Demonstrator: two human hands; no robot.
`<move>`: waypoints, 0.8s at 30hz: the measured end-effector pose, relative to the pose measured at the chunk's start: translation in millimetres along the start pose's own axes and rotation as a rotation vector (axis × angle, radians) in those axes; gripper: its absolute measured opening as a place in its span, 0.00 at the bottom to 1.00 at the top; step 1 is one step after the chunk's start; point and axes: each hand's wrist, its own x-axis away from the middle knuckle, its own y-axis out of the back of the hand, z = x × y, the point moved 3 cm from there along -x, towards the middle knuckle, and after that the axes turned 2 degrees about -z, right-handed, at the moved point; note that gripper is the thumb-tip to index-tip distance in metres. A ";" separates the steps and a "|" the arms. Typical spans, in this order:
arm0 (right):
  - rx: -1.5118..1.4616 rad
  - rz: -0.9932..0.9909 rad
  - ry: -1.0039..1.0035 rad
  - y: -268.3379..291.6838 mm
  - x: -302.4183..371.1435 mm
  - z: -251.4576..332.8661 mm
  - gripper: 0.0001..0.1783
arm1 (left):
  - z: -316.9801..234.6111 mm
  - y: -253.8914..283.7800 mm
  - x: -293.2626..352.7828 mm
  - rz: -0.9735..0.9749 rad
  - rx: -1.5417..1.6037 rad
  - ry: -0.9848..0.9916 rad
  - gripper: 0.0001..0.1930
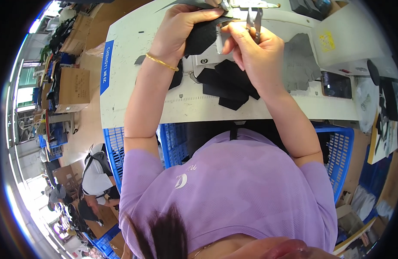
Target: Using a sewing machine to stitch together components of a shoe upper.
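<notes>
At the top of the table my left hand [178, 26] is closed on a black fabric piece [202, 39], its thumb lying along the upper edge. This piece hangs just in front of the metal parts of a sewing machine [246, 5]. My right hand [260, 48] is closed around grey metal thread snips [256, 25], whose two narrow blades point up between the fingers. Its thumb and forefinger are close to the right edge of the held fabric. Below both hands, several black fabric pieces [229, 84] lie overlapping on the white table [190, 110].
Grey fabric pieces [300, 60] lie right of my right hand, beside a dark phone [337, 85]. Blue plastic baskets [175, 140] stand under the table's front edge. Cardboard boxes [73, 86] are at the left, and another person [97, 172] is beyond my left arm.
</notes>
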 end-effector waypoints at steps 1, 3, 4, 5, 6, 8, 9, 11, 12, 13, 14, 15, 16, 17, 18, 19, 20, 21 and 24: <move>-0.009 0.013 -0.019 1.6 0.4 0.1 0.12 | -3.0 -6.8 0.2 -0.017 0.020 -0.021 0.06; -0.041 0.038 -0.048 2.2 1.5 -0.9 0.12 | -3.1 -6.1 -2.3 -0.033 0.033 0.011 0.06; -0.045 0.044 -0.047 1.7 2.0 -1.2 0.12 | -2.9 -4.7 -3.9 -0.042 0.051 0.045 0.06; -0.038 0.057 -0.051 0.8 2.5 -1.6 0.11 | -4.3 -3.9 -4.6 -0.040 0.047 0.032 0.07; -0.028 0.067 -0.056 1.3 3.1 -2.4 0.11 | -5.0 -5.4 -5.2 -0.043 0.047 0.033 0.07; -0.028 0.073 -0.061 0.2 4.5 -3.6 0.10 | -7.2 -8.3 -6.4 -0.042 0.133 0.034 0.07; -0.027 0.078 -0.064 -0.4 5.1 -3.6 0.10 | -7.1 -7.4 -7.5 -0.042 0.133 0.035 0.07; -0.020 0.079 -0.070 -0.5 5.5 -5.1 0.09 | -7.0 -4.0 -10.6 -0.042 0.067 0.027 0.07; -0.013 0.081 -0.075 -0.1 5.8 -5.6 0.09 | -6.6 -4.0 -10.7 -0.041 0.068 0.030 0.07; -0.012 0.078 -0.078 0.5 5.9 -5.5 0.09 | -6.7 -4.5 -10.8 -0.029 0.087 0.017 0.07; -0.013 0.082 -0.077 1.0 6.0 -5.2 0.09 | -6.7 -5.3 -10.6 -0.017 0.105 0.003 0.07; -0.015 0.087 -0.075 1.1 6.1 -5.1 0.09 | -6.8 -6.3 -10.3 -0.016 0.106 0.005 0.07; -0.014 0.086 -0.076 1.3 6.3 -5.3 0.09 | -7.2 -8.1 -9.8 -0.012 0.143 0.008 0.07; -0.010 0.086 -0.071 1.5 6.7 -5.4 0.09 | -7.4 -9.3 -9.4 -0.008 0.180 0.011 0.07; -0.005 0.088 -0.065 1.3 7.0 -5.8 0.09 | -7.5 -8.8 -9.1 -0.008 0.181 0.011 0.07; -0.005 0.089 -0.065 1.3 7.4 -6.1 0.09 | -7.6 -7.7 -8.6 -0.022 0.149 0.014 0.07; 0.005 0.092 -0.068 1.2 7.9 -6.6 0.09 | -7.5 -6.6 -8.3 -0.037 0.118 0.016 0.07; 0.014 0.095 -0.070 1.4 8.6 -6.8 0.09 | -6.8 -6.3 -8.3 -0.038 0.119 0.016 0.07; -0.013 0.110 -0.079 2.0 9.9 -8.0 0.10 | -6.3 -7.1 -8.4 -0.028 0.198 0.015 0.07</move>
